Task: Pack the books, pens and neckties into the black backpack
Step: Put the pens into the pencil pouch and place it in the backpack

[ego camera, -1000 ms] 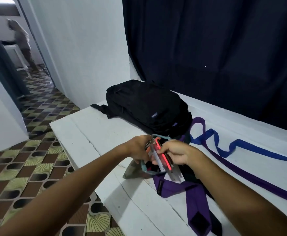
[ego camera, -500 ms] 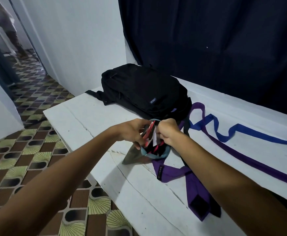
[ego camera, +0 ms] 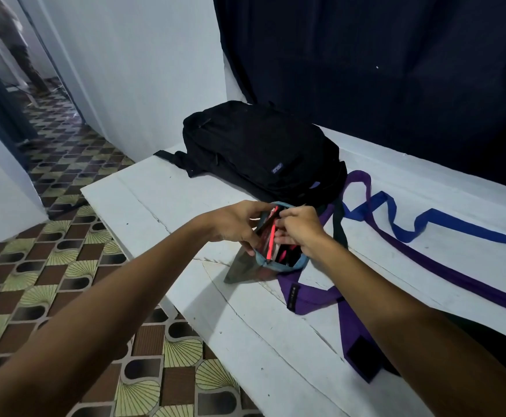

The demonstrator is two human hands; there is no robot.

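The black backpack (ego camera: 260, 152) lies closed on the white table (ego camera: 161, 200), at its far left. In front of it stands an open grey pencil pouch (ego camera: 245, 270) with a blue rim, red and dark pens (ego camera: 271, 242) inside. My left hand (ego camera: 236, 221) grips the pouch's left rim. My right hand (ego camera: 301, 228) pinches the pens at the pouch mouth. A purple necktie (ego camera: 350, 320) lies under the pouch and runs right. A blue necktie (ego camera: 420, 224) snakes along the table behind it. A dark necktie (ego camera: 340, 227) lies between them.
A dark curtain (ego camera: 381, 70) hangs behind the table. The table's left edge drops to a patterned tile floor (ego camera: 50, 281). A person (ego camera: 17, 46) stands in the hallway at far left.
My right hand has pushed the pens down from above the pouch into its mouth. The view has tilted down, so the backpack sits higher in the frame.
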